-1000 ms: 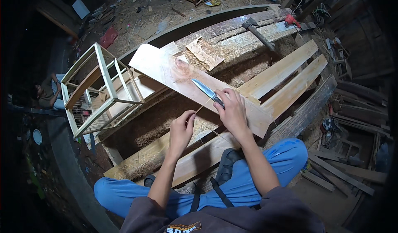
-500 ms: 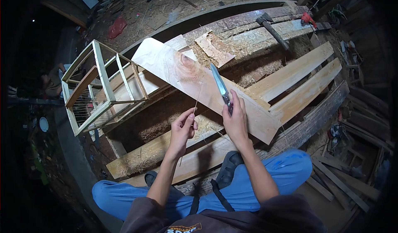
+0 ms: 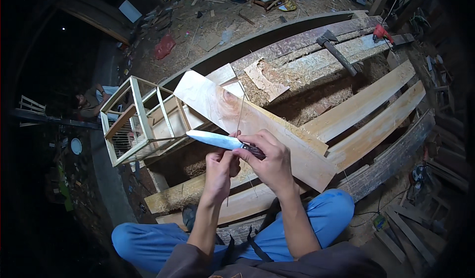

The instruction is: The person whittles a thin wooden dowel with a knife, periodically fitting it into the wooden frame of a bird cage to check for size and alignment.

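A thin wooden stick (image 3: 241,107) is pinched in my left hand (image 3: 216,175), its upper part rising past the knife and its lower end below my fist. My right hand (image 3: 275,163) is wrapped round the dark handle of a knife (image 3: 213,139). The blade points left, lying across the stick just above my left fingers, and my right thumb is close to them. Whether the edge touches the stick I cannot tell. Beneath both hands a wide pale board (image 3: 309,162) lies slantwise over other planks. A slatted wooden frame like a cage (image 3: 140,109) stands to the left.
A hatchet-like tool (image 3: 341,60) rests on the far planks, near a red power tool (image 3: 380,32). Wood shavings (image 3: 297,68) cover much of the far planks. Gaps run between the long planks (image 3: 378,124). A person (image 3: 91,102) is beyond the frame at left.
The knife has swung from pointing away to pointing left and has come across the stick. My right hand has moved in beside my left. The view has shifted slightly.
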`<state>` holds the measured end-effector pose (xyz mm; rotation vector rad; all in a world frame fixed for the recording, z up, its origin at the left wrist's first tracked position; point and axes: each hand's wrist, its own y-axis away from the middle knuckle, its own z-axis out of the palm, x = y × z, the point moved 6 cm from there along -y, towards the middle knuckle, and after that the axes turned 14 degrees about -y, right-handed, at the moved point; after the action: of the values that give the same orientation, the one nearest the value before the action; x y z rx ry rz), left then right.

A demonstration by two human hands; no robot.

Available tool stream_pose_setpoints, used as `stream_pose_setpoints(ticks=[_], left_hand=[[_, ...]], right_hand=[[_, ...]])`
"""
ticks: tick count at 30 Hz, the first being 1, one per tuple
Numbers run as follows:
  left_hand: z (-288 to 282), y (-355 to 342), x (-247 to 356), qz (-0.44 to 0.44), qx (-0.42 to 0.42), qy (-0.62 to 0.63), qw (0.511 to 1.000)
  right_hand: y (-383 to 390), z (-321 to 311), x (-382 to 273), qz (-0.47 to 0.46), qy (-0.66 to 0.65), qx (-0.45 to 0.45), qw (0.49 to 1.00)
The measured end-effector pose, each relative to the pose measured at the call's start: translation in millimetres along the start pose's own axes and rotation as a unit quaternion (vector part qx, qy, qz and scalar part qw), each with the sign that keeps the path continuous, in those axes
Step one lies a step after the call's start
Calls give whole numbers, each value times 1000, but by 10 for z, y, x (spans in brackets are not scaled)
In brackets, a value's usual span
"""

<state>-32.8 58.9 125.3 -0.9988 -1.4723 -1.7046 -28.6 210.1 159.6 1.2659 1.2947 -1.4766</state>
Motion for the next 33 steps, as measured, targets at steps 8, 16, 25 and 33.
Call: stream_pose_setpoints(ticks=[8,16,25,33], left_hand=[[-14,142,-152,-2,-73,56,996],[-39,115,-287,-62,-181,110,975],[79,298,-204,-41,-288,274,917],[-286,365,-351,20,-226,224,948]], right_hand=[[91,-49,2,-91,34,-17,995],[166,-35,-313,-188,230,-63,953],[149,147,-968,-314,461,-157,815],[-211,-429,-1181,-255,480,64,837]])
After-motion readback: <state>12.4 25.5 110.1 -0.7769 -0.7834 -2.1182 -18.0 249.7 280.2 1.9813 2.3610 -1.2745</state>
